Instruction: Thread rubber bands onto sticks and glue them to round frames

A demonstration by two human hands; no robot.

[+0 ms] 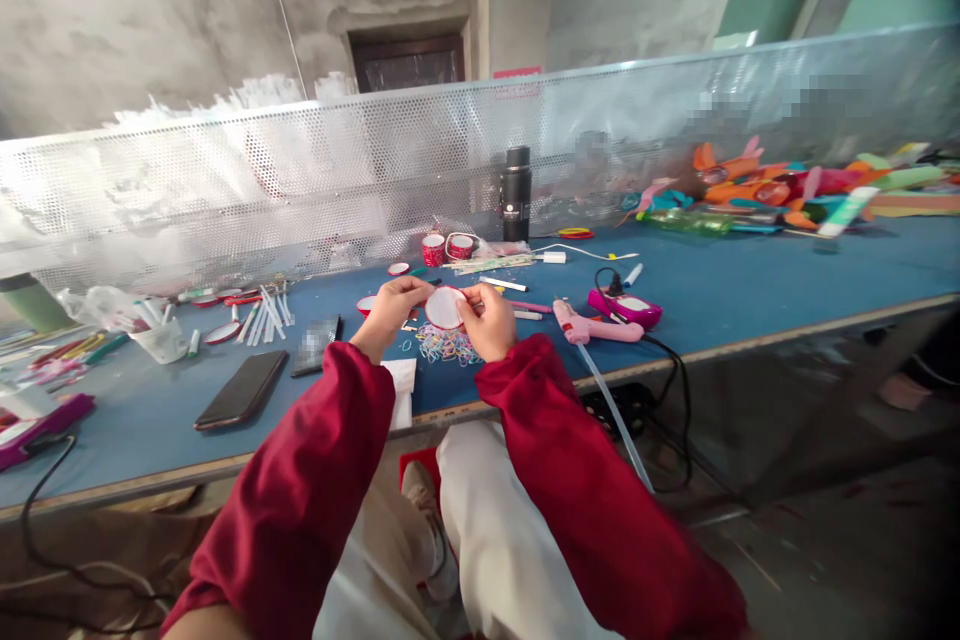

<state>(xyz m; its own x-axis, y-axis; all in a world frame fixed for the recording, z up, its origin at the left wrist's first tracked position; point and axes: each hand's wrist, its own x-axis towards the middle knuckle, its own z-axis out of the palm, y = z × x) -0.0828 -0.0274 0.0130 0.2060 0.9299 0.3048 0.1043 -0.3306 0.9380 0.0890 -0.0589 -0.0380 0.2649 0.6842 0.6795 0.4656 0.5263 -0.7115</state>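
Observation:
A round white disc with a red rim (445,308) is held up above the blue table, tilted towards me. My right hand (487,320) grips its right edge, with the thumb lying over the white face. At the disc's left rim, the fingers of my left hand (391,313) are pinched together; whether a small part is between them is hard to see. Below the disc lies a heap of small coloured rubber bands (448,345). Another red-rimmed disc (366,305) sits beside my left hand, partly hidden by it.
A pink glue gun (592,325) with a clear glue stick hangs over the table edge, beside a purple power strip (626,308). Left are two phones (241,390) and a white cup (161,340). Behind stand red tape rolls (433,250) and a black flask (517,195).

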